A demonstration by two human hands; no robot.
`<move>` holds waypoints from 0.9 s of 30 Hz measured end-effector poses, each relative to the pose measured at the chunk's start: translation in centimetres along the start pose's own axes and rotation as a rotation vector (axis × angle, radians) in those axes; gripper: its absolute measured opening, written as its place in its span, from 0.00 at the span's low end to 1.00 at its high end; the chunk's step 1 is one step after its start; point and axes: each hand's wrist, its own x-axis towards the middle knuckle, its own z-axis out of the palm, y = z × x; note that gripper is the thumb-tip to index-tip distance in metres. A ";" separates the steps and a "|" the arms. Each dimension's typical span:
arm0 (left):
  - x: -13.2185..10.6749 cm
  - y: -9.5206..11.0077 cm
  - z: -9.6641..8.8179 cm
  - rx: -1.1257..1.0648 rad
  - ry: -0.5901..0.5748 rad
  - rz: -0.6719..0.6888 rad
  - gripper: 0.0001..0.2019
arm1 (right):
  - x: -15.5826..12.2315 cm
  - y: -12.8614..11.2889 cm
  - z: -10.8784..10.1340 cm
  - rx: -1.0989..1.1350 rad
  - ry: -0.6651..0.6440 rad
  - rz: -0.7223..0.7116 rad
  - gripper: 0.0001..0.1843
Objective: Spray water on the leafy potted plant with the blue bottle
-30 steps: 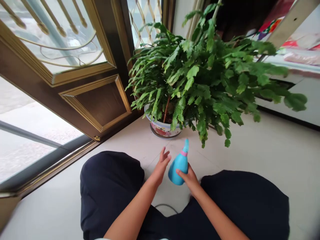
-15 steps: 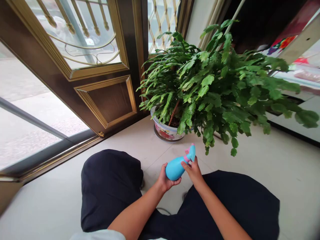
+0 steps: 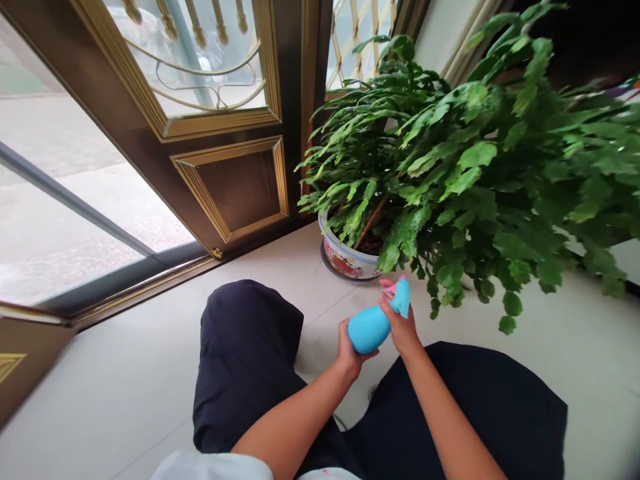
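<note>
A small blue spray bottle [image 3: 369, 327] with a pink trigger lies tilted between my hands, above my dark-trousered knees. My left hand [image 3: 347, 347] cups the bottle's round base from below, fingers closed round it. My right hand [image 3: 401, 325] grips the bottle's neck and nozzle head, closed on it. The nozzle points toward a large leafy green plant [image 3: 465, 173] in a white flowered pot [image 3: 347, 259], which stands on the floor just beyond my hands.
A brown door with gold trim [image 3: 230, 180] and glass panels stands open at left, beside a metal threshold [image 3: 130, 287]. Pale floor tiles [image 3: 550, 347] spread round the pot. The plant's branches hang over the floor at right.
My left hand went from open beside the bottle to cupping its base. My right hand shifted from the base up to the nozzle. The bottle tipped from upright to slanted toward the plant.
</note>
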 end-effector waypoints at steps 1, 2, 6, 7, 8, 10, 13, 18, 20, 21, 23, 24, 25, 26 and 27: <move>0.1 -0.2 0.1 0.010 -0.007 0.027 0.30 | -0.1 -0.1 -0.2 0.022 0.027 0.000 0.40; 0.1 -0.3 0.2 0.023 -0.011 0.053 0.29 | -0.1 -0.2 -0.3 0.038 0.060 -0.005 0.40; 0.6 -0.4 0.3 0.044 -0.035 0.065 0.28 | -0.6 -0.8 -0.5 -0.029 0.216 -0.024 0.33; 0.8 -0.5 0.4 0.041 -0.040 0.052 0.28 | -0.7 -1.0 -0.6 -0.067 0.240 -0.017 0.30; 1.0 -0.5 0.4 0.038 -0.042 0.035 0.28 | -0.7 -1.1 -0.7 -0.107 0.254 -0.004 0.27; 1.3 -0.9 0.4 0.034 -0.031 -0.014 0.29 | -0.5 -1.1 -1.1 -0.170 0.280 0.022 0.23; 1.4 -2.0 0.3 0.004 -0.014 -0.081 0.31 | 0.0 -0.5 -1.8 -0.222 0.284 0.003 0.20; 1.0 -3.3 -0.1 -0.031 -0.028 -0.076 0.32 | 0.3 0.4 -2.6 -0.266 0.238 -0.030 0.17; 0.8 -3.2 0.0 -0.022 -0.030 -0.072 0.32 | 0.2 0.3 -2.6 -0.269 0.226 -0.016 0.17; 0.6 -3.1 0.1 -0.017 -0.035 -0.068 0.31 | 0.2 0.1 -2.6 -0.272 0.215 -0.014 0.16; 0.4 -2.8 0.3 -0.001 -0.039 -0.066 0.31 | 0.0 -0.3 -2.5 -0.286 0.192 -0.022 0.15; 0.3 -2.7 0.4 0.007 -0.039 -0.065 0.31 | -0.1 -0.5 -2.4 -0.295 0.186 -0.027 0.14; 0.2 -2.6 0.4 0.011 -0.037 -0.063 0.31 | -0.3 -0.7 -2.4 -0.304 0.184 -0.033 0.13; 0.2 -2.6 0.5 0.013 -0.035 -0.063 0.30 | -0.4 -0.9 -2.3 -0.316 0.184 -0.038 0.13; 0.2 -2.5 0.5 0.012 -0.031 -0.063 0.30 | -0.6 -1.0 -2.2 -0.330 0.185 -0.046 0.13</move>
